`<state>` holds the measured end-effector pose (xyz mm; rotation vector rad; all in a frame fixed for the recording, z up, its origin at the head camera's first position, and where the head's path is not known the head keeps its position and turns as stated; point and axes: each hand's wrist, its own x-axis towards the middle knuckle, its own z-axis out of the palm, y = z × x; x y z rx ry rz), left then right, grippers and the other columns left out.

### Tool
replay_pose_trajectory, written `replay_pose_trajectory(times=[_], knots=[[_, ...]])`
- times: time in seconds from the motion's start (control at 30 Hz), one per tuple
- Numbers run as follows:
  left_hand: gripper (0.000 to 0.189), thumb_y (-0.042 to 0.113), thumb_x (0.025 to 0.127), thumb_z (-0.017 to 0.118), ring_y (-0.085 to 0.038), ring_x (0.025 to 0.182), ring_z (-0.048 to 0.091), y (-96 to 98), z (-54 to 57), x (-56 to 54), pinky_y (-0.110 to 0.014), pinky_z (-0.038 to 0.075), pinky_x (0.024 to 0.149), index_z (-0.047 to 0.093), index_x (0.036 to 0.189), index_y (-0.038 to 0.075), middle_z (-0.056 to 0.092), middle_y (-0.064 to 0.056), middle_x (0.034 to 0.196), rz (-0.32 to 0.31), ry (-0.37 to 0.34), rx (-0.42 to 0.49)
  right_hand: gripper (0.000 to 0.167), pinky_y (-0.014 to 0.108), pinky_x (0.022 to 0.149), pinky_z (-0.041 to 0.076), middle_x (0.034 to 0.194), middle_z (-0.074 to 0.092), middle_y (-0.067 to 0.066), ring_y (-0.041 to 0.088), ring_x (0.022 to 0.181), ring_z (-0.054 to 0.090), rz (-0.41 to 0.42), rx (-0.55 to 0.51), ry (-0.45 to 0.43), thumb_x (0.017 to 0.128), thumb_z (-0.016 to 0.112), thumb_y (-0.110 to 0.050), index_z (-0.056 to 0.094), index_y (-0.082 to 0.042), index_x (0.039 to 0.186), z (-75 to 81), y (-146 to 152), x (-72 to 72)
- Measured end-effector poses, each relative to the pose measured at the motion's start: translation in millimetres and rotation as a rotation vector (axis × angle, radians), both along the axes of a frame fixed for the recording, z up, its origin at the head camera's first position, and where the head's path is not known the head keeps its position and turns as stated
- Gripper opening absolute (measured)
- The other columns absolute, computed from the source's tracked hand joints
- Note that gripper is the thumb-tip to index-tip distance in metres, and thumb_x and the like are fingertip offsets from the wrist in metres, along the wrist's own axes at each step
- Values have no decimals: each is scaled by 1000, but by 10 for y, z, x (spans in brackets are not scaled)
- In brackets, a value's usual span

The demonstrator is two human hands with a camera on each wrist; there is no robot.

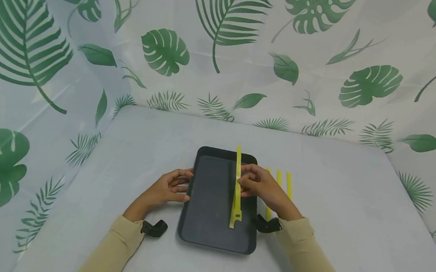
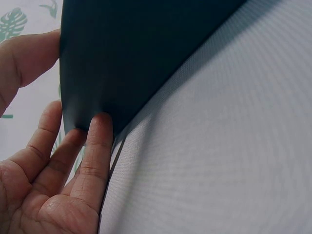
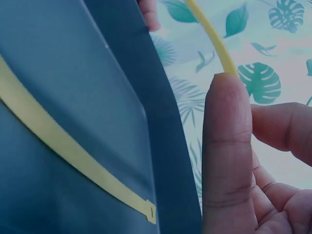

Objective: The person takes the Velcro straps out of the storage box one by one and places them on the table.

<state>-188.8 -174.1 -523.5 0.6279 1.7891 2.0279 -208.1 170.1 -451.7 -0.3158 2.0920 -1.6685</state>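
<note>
My right hand [image 1: 258,184] pinches a thin yellow strap [image 1: 239,163] above the right side of a dark rectangular tray [image 1: 209,203]. Toward the tray's near end, a slotted yellow end [image 1: 238,215] shows beside a plain one. The right wrist view has one yellow length [image 3: 212,31] at the fingertips and another yellow length [image 3: 63,144] with a slotted end over the tray. My left hand [image 1: 169,187] touches the tray's left side, its fingers extended. In the left wrist view, fingertips [image 2: 101,122] press the outer wall [image 2: 131,58].
Several more yellow straps [image 1: 289,184] lie side by side on the white table [image 1: 338,214], just right of the tray. White cloth with green leaf prints [image 1: 243,61] hangs behind the table and at its sides. Each wrist carries a black device [image 1: 154,228].
</note>
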Motion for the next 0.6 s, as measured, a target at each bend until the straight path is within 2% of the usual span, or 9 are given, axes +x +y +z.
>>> replay_pose_trajectory(times=[0.33, 0.6], knots=[[70, -2, 90, 84, -54, 146, 44, 8, -5, -3, -29, 57, 108, 44, 145, -20, 25, -36, 171, 7, -2, -4, 42, 32, 80, 66, 95, 65, 6, 19, 88, 67, -2, -6, 10, 108, 63, -7, 47, 11, 143, 6, 95, 37], [69, -1, 91, 83, -57, 146, 43, 11, -5, 3, -29, 57, 108, 44, 145, -20, 24, -36, 171, 3, -5, -11, 43, 32, 78, 66, 94, 63, 8, 19, 85, 66, -37, -14, 5, 107, 64, -5, 46, 12, 142, 36, 161, 71]])
